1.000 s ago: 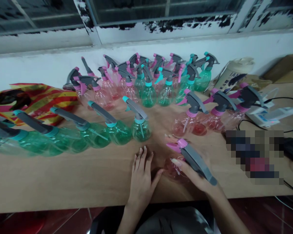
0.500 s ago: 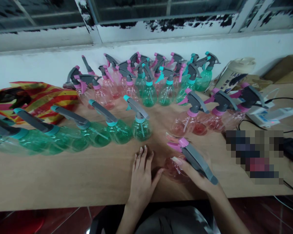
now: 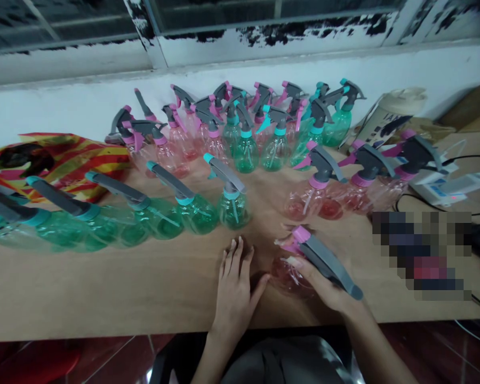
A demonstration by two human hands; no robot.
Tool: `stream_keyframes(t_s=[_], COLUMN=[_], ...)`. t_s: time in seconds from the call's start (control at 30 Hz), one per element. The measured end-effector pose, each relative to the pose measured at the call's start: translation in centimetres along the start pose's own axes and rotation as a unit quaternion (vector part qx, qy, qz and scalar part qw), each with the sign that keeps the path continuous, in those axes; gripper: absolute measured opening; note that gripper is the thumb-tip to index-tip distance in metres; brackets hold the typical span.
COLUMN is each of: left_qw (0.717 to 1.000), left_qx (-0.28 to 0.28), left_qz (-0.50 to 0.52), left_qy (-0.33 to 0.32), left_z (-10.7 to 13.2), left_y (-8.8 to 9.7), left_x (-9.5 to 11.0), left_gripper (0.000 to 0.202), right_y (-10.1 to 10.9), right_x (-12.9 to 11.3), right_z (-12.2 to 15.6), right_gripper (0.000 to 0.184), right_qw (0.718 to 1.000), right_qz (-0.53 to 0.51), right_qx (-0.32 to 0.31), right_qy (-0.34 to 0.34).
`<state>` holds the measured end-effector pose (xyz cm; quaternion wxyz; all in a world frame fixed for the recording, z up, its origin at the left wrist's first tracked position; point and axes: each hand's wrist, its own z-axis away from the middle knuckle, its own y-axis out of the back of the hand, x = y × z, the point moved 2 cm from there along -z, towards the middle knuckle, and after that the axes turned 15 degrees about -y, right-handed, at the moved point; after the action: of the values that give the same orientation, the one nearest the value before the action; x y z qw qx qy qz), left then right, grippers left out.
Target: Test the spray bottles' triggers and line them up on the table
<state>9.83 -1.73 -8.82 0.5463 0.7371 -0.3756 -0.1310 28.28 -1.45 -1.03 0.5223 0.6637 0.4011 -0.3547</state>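
Observation:
My right hand (image 3: 318, 282) is wrapped round a pink spray bottle (image 3: 286, 274) with a grey and pink trigger head, close to the table's front edge. The bottle's far side and most of my right fingers are hidden. Palm down on the wooden table (image 3: 136, 288), my left hand (image 3: 236, 282) lies with its fingers spread and nothing in it. Just beyond its fingertips stands a green spray bottle (image 3: 234, 208), at the right end of a row of green ones. Behind my right hand, pink spray bottles (image 3: 306, 200) stand in a short row.
Several more pink and green spray bottles (image 3: 246, 152) crowd together by the wall. A red and yellow striped bag (image 3: 72, 165) lies at left. At right are a cream bag (image 3: 398, 114), a white device (image 3: 444, 186) with cables, and a blurred-out patch.
Both hands and the pink spray bottle hold nearly the same places. The whole view has shifted slightly.

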Motion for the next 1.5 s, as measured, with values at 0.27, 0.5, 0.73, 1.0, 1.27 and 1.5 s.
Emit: stream_keyframes(t_s=[0.27, 0.5, 0.73, 1.0, 1.27, 1.5], left_qw=[1.0, 1.0, 1.0, 1.0, 1.0, 1.0], left_qx=[-0.006, -0.005, -0.003, -0.001, 0.001, -0.011], left_qz=[0.004, -0.007, -0.004, -0.003, -0.002, -0.004], left_qy=[0.002, 0.001, 0.001, -0.001, 0.001, 0.001], left_z=[0.02, -0.01, -0.02, 0.02, 0.04, 0.02], left_y=[-0.05, -0.06, 0.01, 0.02, -0.02, 0.0], left_x=[-0.07, -0.04, 0.04, 0.03, 0.02, 0.02], left_gripper=[0.052, 0.051, 0.052, 0.051, 0.05, 0.051], right_y=[0.17, 0.33, 0.21, 0.19, 0.11, -0.07], right_x=[-0.34, -0.61, -0.3, -0.61, -0.52, -0.43], right_z=[-0.48, -0.45, -0.34, -0.32, -0.32, -0.23], right_gripper=[0.015, 0.035, 0.037, 0.039, 0.029, 0.016], right_qw=[1.0, 1.0, 1.0, 0.999, 1.0, 1.0], right_qz=[0.005, -0.001, -0.01, 0.01, 0.007, -0.02], right_qx=[0.005, -0.002, -0.009, 0.007, 0.012, 0.015], right_qy=[0.023, 0.013, 0.012, 0.032, 0.021, 0.009])
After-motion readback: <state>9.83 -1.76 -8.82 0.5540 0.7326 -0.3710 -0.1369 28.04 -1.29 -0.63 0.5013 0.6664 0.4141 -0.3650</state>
